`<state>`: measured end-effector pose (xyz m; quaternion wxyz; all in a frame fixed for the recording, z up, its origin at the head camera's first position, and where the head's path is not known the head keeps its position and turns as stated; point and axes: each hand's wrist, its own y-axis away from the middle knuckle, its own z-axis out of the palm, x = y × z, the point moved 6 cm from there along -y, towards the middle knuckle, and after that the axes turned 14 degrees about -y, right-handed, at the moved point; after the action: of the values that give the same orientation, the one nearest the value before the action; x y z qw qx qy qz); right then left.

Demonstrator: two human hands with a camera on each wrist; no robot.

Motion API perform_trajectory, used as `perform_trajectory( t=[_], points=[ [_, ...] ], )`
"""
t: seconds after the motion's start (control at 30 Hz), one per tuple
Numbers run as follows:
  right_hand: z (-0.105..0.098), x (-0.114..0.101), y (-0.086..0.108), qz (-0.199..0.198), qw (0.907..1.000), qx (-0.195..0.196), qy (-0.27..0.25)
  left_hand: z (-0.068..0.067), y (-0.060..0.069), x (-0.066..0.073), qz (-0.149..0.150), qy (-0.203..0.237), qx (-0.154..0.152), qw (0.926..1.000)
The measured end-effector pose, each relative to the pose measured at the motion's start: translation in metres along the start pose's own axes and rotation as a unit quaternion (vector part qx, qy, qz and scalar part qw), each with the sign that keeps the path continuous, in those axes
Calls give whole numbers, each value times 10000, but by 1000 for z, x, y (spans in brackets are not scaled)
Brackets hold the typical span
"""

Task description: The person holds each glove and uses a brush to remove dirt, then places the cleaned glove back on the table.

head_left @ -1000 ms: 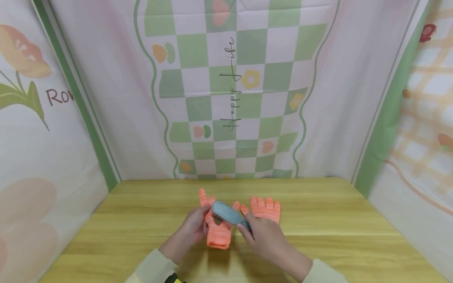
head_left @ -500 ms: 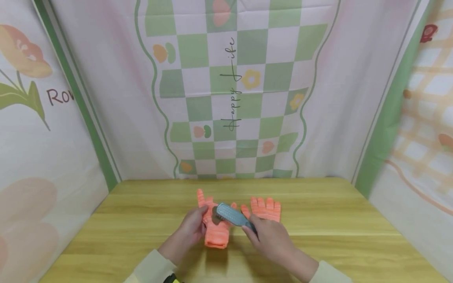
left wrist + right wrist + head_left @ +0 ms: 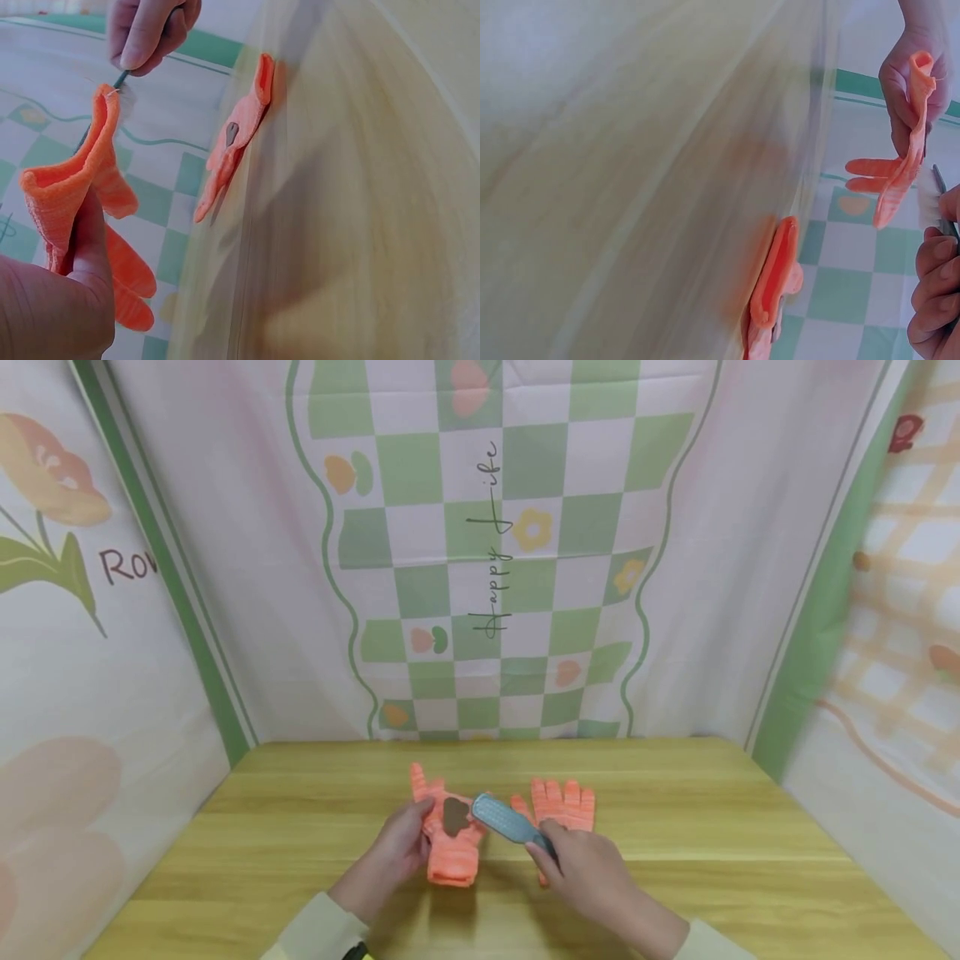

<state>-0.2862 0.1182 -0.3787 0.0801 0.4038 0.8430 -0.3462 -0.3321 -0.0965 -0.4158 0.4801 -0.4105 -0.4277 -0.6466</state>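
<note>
My left hand (image 3: 401, 842) holds an orange knit glove (image 3: 453, 864) by its left edge, thumb on the near side, raised above the table. A brown patch (image 3: 455, 817) marks the glove's face. My right hand (image 3: 588, 868) grips the handle of a blue-grey brush (image 3: 504, 818); its head is at the glove's right edge, and I cannot tell whether they touch. In the left wrist view the cuff (image 3: 71, 161) of the held glove gapes open. A second orange glove (image 3: 564, 802) lies on the table behind my right hand, partly covered by it.
The wooden table (image 3: 300, 827) spreads under both hands. A checkered green and white curtain (image 3: 480, 568) hangs behind its far edge, with printed fabric on the left and right. The lying glove also bears a brown spot (image 3: 232, 133).
The brush has moved right, off the brown patch, which now shows fully. My left hand and the held glove have shifted slightly left. The lying glove has stayed put.
</note>
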Motion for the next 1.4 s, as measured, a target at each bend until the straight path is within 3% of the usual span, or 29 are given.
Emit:
perform_trajectory(
  t=[0.17, 0.5, 0.83, 1.1, 1.4],
  points=[
    [0, 3, 2, -2, 10000, -68, 4, -2, 1, -2, -5, -140, 12, 9999],
    [-12, 7, -2, 422, 9991, 72, -29, -4, 2, -2, -40, -55, -62, 10000],
    [-11, -22, -21, -320, 9990, 185, -254, 8, 1, 0, -3, 156, -239, 9996],
    [4, -26, -19, -257, 9994, -62, -200, 17, 1, 3, -58, 164, -314, 9994],
    [11, -21, -15, -284, 9996, -73, -45, 16, 3, 1, 18, -8, -260, 9997]
  ],
)
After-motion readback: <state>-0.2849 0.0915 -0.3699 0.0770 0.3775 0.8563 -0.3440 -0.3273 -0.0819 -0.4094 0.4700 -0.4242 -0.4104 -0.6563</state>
